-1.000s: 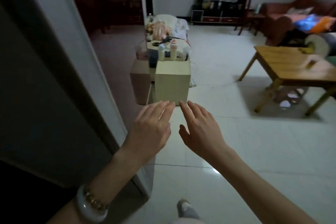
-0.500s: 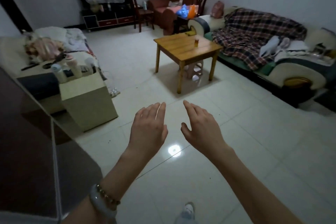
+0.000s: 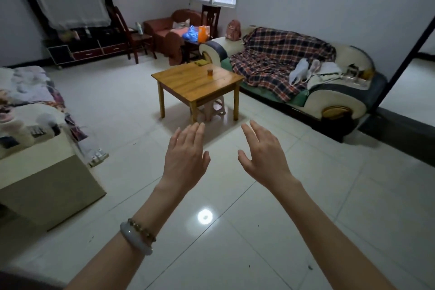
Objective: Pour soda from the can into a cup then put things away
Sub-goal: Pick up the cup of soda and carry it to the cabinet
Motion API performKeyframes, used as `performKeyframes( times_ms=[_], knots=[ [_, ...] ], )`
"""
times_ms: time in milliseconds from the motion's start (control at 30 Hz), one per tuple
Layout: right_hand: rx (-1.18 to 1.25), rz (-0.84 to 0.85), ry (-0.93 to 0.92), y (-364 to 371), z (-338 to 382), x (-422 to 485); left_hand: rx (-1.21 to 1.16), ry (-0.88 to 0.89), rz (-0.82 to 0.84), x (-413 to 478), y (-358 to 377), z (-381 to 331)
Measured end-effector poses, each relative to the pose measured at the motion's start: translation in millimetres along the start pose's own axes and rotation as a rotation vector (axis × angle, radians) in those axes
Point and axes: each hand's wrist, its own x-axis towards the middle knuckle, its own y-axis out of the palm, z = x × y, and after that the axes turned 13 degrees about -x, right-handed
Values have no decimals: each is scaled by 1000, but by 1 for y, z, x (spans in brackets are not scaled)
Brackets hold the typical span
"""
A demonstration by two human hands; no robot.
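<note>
A small cup (image 3: 210,73) with amber liquid stands on a low wooden table (image 3: 188,85) in the middle of the room, well ahead of me. A flat yellow object (image 3: 200,62) lies near the table's far corner. No can shows in this view. My left hand (image 3: 186,158) and my right hand (image 3: 263,155) are both held out over the tiled floor, short of the table, fingers spread and empty. A pale bangle and a bead bracelet sit on my left wrist.
A sofa (image 3: 336,92) with a plaid blanket lines the right wall. A pink stool (image 3: 215,108) is tucked under the table. Cardboard boxes (image 3: 44,186) and a cluttered bed stand at the left. A chair (image 3: 134,37) and a TV cabinet (image 3: 87,49) are at the back.
The view has swung right from a doorway and boxes to the living room. The table and cup now lie straight ahead. Both hands stay out, open and empty.
</note>
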Motion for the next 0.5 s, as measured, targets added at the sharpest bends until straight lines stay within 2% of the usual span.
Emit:
performKeyframes(
  times_ms=[500],
  knots=[
    [-28, 125, 87, 80, -121, 105, -49, 48, 73, 146, 127, -7]
  ],
)
